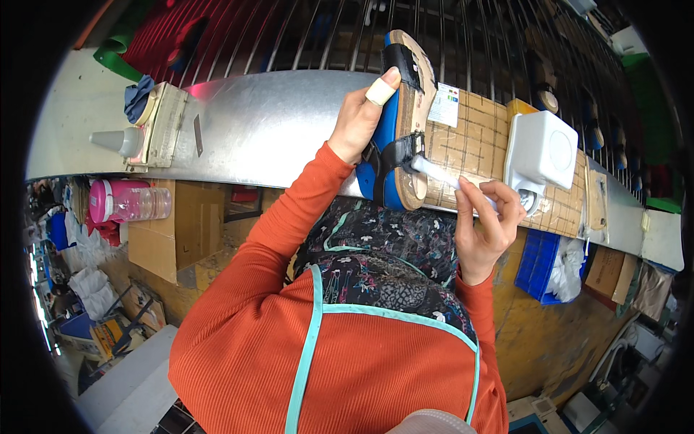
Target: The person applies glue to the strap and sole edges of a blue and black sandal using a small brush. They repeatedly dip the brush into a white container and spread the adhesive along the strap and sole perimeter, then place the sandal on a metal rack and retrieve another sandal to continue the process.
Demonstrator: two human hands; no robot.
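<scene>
My left hand (359,116), a pale wrap around its thumb, grips a sandal (406,119) on a blue shoe last (388,124). The sandal is tilted up on edge, its tan sole side facing right, with black straps folded around the edge. In my right hand (489,226) is a slim white-handled brush (439,174), pinched between thumb and fingers. The brush's tip meets the sandal beside the lower black strap; whether it touches strap or sole, I cannot tell.
Beneath the sandal lies a tape-gridded cardboard sheet (477,130) on a metal bench (267,119). A white dispenser-like container (553,148) stands on it at right. Beyond runs a rod conveyor (289,36) carrying other sandals. At left sit a grey cone-tipped bottle (116,141) and a pink bottle (126,201).
</scene>
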